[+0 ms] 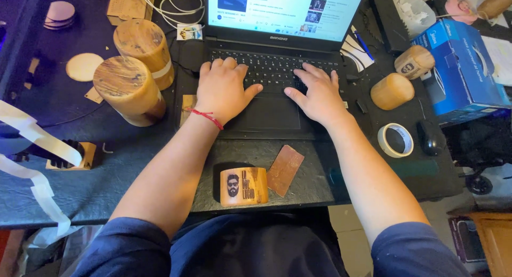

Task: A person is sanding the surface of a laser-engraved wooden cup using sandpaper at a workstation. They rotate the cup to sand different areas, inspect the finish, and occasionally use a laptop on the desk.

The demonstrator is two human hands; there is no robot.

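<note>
Far left, 9 o'clock: white tape strips (33, 135) trail over the desk (106, 170) edge, beside a small wooden block (80, 155).

At 10 o'clock: 2 wooden cylinders, the near cylinder (129, 90) and the far cylinder (145, 50), lying tilted and touching. A pale disc (84, 66) lies flat just left of them; a round stack (59, 13) sits near the top-left corner. White cable (176, 5) loops at 11 o'clock.

Centre, 12 o'clock: laptop (272, 103), lid up, screen lit. Left hand (224, 87) rests on the left half of the keyboard, fingers slightly spread and curled onto keys, thumb angled toward the trackpad; a red string circles the wrist. Right hand (317, 93) sits on the right half, fingers spread loosely over keys, thumb pointing inward. Neither hand holds anything. The hands are near each other but apart.

At 6 o'clock, in front of the laptop: a printed wooden cup (244, 186) on its side, with a brown card (285, 169) touching its right.

At 2 o'clock: 2 more wooden pieces, a plain barrel (392, 91) and a marked barrel (414, 62) behind it. Tape roll (396, 140) at 3 o'clock, black mouse (430, 138) just right of it. Blue box (463, 69) far right.
</note>
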